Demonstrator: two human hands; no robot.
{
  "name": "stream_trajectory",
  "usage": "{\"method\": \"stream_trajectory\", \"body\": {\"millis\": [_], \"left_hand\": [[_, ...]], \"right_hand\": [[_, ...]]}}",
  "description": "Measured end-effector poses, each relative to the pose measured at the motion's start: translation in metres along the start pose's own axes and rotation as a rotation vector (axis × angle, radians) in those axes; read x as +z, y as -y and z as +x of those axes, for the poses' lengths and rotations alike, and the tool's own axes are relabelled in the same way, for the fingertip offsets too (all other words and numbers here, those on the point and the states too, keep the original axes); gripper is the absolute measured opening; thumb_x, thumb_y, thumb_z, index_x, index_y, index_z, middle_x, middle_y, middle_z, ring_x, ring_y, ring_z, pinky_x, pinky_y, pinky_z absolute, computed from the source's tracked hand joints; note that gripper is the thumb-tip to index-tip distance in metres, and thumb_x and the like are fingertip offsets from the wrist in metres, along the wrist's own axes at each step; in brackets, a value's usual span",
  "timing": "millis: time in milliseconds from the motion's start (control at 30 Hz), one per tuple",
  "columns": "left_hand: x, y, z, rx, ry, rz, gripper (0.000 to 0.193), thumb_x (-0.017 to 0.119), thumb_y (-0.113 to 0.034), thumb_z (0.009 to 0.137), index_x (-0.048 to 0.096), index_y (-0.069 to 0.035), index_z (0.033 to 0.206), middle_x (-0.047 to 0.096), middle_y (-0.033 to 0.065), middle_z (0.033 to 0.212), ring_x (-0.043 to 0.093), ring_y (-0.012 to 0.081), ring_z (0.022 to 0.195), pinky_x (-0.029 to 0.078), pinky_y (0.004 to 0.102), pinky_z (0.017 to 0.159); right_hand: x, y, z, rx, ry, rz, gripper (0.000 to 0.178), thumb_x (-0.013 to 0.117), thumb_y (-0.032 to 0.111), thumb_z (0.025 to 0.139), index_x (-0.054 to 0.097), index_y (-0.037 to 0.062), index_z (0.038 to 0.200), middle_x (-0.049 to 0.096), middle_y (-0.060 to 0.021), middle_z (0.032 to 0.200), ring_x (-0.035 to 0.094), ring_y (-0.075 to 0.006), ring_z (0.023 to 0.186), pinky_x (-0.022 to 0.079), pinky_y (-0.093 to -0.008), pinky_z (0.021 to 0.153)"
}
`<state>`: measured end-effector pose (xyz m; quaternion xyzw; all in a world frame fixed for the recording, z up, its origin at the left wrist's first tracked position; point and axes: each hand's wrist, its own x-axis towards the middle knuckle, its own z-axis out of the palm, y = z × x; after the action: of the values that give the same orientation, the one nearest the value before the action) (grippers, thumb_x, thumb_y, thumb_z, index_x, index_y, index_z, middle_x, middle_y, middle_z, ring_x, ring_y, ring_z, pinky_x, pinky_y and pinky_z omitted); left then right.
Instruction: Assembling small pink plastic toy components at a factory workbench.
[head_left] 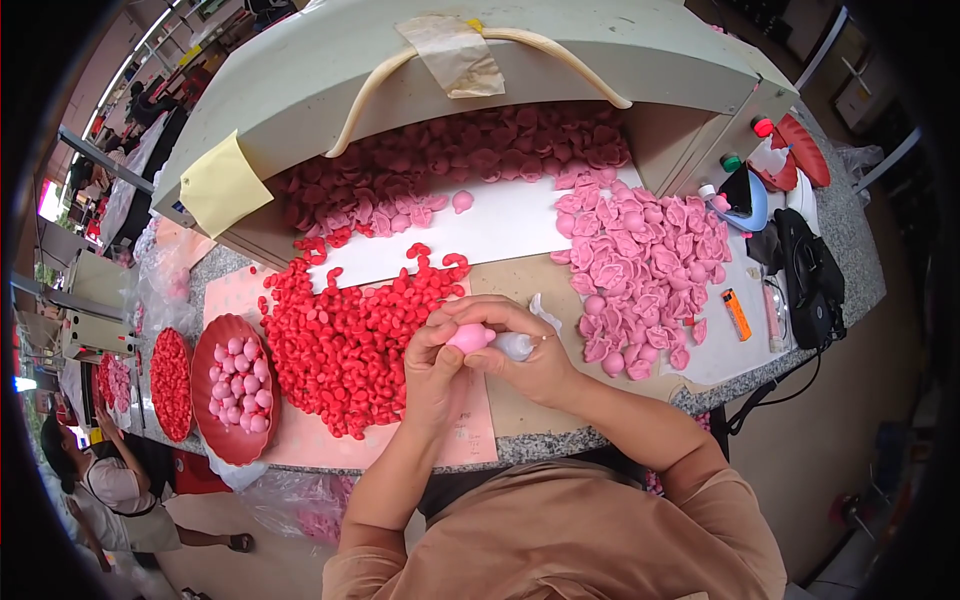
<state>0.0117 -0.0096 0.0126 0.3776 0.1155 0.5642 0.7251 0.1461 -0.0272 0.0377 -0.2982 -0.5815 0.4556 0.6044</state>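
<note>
In front of my chest, my left hand (432, 362) has its fingers closed around a small round pink plastic piece (469, 338). Against it my right hand (535, 362) grips a small whitish squeeze bottle (513, 346) with a thin tip, its thumb close to the pink piece. The two hands nearly touch, and the fingers partly hide the pink piece. Left of my hands spreads a heap of small curved red pieces (345, 350). To the right lies a pile of pink shell-like pieces (640, 265), with some round ones among them.
A grey hood-like box (560, 75) holds more pink pieces. At left stand a red basket (268, 425) of pink balls and a tray of red pieces (170, 385). An orange box (737, 315) and black bag (808, 275) lie right. Another person (115, 485) is at far left.
</note>
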Motion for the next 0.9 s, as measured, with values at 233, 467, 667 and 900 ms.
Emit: {"method": "stream_trajectory", "body": {"millis": [233, 467, 667, 900], "left_hand": [[-0.001, 0.001, 0.001, -0.002, 0.005, 0.003, 0.021, 0.063, -0.014, 0.083, 0.062, -0.015, 0.104, 0.052, 0.0080, 0.113, 0.057, 0.0218, 0.097, 0.045, 0.0328, 0.086], [0.000, -0.002, -0.001, -0.007, -0.014, 0.011, 0.021, 0.063, -0.014, 0.083, 0.061, -0.014, 0.104, 0.052, 0.0085, 0.113, 0.057, 0.0222, 0.098, 0.045, 0.0339, 0.086], [-0.005, 0.005, 0.007, 0.036, -0.053, 0.351, 0.028, 0.058, -0.001, 0.084, 0.053, -0.002, 0.111, 0.055, 0.0070, 0.107, 0.054, 0.0152, 0.099, 0.043, 0.0280, 0.088], [0.000, -0.016, 0.009, -0.186, -0.051, 0.526, 0.032, 0.056, -0.008, 0.088, 0.052, -0.003, 0.119, 0.059, 0.0034, 0.106, 0.054, 0.0091, 0.096, 0.044, 0.0222, 0.080]], "right_hand": [[0.002, 0.004, 0.002, 0.014, -0.030, 0.044, 0.032, 0.065, 0.007, 0.078, 0.055, 0.0024, 0.108, 0.055, -0.0103, 0.114, 0.050, -0.0214, 0.110, 0.040, -0.0330, 0.093], [0.003, 0.002, 0.002, 0.031, -0.018, 0.066, 0.034, 0.067, 0.011, 0.079, 0.055, 0.0026, 0.109, 0.055, -0.0104, 0.115, 0.049, -0.0231, 0.113, 0.039, -0.0356, 0.095], [-0.016, 0.002, 0.007, 0.058, -0.050, -0.251, 0.037, 0.071, 0.003, 0.070, 0.058, 0.0011, 0.104, 0.056, -0.0076, 0.102, 0.053, -0.0183, 0.099, 0.042, -0.0287, 0.088], [-0.012, -0.008, 0.001, 0.155, -0.232, -0.050, 0.059, 0.071, -0.006, 0.066, 0.040, 0.0030, 0.115, 0.054, -0.0079, 0.095, 0.053, -0.0104, 0.080, 0.045, -0.0201, 0.070]]}}
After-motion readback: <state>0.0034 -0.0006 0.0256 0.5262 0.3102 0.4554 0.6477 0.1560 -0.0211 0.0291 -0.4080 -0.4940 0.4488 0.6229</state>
